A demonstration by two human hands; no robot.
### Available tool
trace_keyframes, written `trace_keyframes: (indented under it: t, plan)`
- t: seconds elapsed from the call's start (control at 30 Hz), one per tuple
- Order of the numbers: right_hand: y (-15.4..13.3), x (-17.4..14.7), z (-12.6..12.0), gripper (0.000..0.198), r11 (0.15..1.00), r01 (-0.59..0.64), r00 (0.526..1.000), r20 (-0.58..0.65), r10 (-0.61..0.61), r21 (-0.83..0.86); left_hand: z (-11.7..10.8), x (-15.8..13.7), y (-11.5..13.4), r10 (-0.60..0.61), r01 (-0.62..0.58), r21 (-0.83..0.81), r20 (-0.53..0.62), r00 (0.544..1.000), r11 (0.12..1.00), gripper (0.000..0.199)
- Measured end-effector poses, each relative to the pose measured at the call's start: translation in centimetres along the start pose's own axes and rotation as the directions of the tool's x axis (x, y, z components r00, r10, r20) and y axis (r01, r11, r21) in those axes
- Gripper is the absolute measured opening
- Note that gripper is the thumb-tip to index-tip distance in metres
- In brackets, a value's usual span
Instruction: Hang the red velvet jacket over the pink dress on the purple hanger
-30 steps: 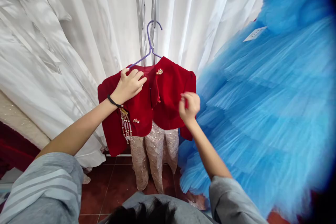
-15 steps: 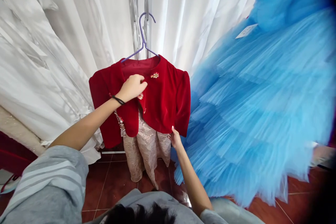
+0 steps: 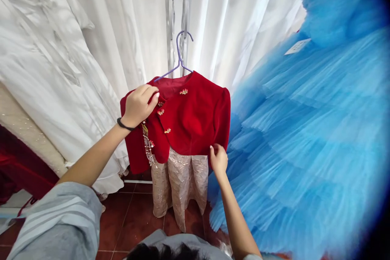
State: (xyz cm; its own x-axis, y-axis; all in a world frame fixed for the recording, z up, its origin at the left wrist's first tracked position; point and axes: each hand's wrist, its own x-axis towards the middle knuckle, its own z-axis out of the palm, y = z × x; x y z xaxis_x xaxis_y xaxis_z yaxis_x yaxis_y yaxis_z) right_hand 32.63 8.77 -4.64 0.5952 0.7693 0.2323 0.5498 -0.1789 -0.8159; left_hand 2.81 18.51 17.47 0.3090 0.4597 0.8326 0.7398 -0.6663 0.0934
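Observation:
A short red velvet jacket (image 3: 195, 118) hangs on a purple wire hanger (image 3: 179, 55). Jewelled clasps run down its front, and a beaded tassel brooch (image 3: 148, 142) dangles on its left side. My left hand (image 3: 141, 105), a black band at the wrist, is closed on the jacket beside the neckline, its fingertips partly hidden. Down at the lower right, my right hand (image 3: 218, 159) pinches the hem near the sleeve. Below the jacket hangs a pale pink-gold brocade skirt (image 3: 179, 183).
A layered blue tulle gown (image 3: 289, 142) fills the right side. White dresses (image 3: 70, 89) hang at the left, with dark red fabric (image 3: 21, 166) lower down. Behind are white curtains (image 3: 137, 16) and a metal rack upright (image 3: 170, 8). The floor has red-brown tiles (image 3: 143, 219).
My left hand has moved left, from the front opening towards the shoulder, uncovering more clasps. My right hand has shifted along the hem towards the sleeve. The whole view has shifted slightly.

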Motion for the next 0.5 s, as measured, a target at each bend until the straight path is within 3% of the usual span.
trace_keyframes:
  t: [0.03,0.1,0.17,0.23,0.27,0.37,0.43,0.5]
  plan:
    - [-1.6,0.3,-0.4,0.052,0.987,0.163,0.981,-0.105,-0.163,-0.006,0.3,-1.2,-0.2,-0.03,0.032,0.019,-0.108,0.994,0.999,0.031]
    - [-5.2,1.2,-0.6,0.082,0.907,0.414,0.867,-0.27,-0.42,-0.082,1.9,-3.6,-0.3,-0.152,0.174,0.066,-0.258,0.954,0.983,0.048]
    - [-8.7,2.6,0.0,0.11,0.859,0.482,0.804,-0.305,-0.511,-0.172,4.5,-5.5,-0.2,-0.299,0.338,0.091,-0.293,0.908,0.937,0.084]
    - [-11.1,4.5,0.8,0.123,0.86,0.454,0.815,-0.283,-0.506,-0.231,6.8,-6.8,-0.4,-0.419,0.461,0.093,-0.288,0.861,0.883,0.107]
    - [-11.8,5.6,1.0,0.121,0.871,0.424,0.829,-0.282,-0.483,-0.246,7.5,-7.1,-0.6,-0.455,0.497,0.079,-0.299,0.839,0.864,0.109]
    - [-11.9,9.4,-0.6,0.088,0.887,0.402,0.817,-0.349,-0.46,-0.227,6.6,-6.7,-3.1,-0.439,0.468,0.006,-0.337,0.833,0.884,0.08]
    - [-11.5,12.6,-3.5,0.077,0.865,0.478,0.76,-0.423,-0.493,-0.149,4.0,-5.6,-5.9,-0.372,0.392,0.0,-0.316,0.873,0.92,0.054]
    - [-11.8,16.4,-6.9,0.072,0.832,0.553,0.721,-0.468,-0.511,-0.057,1.3,-3.4,-9.1,-0.323,0.349,0.049,-0.278,0.904,0.936,0.044]
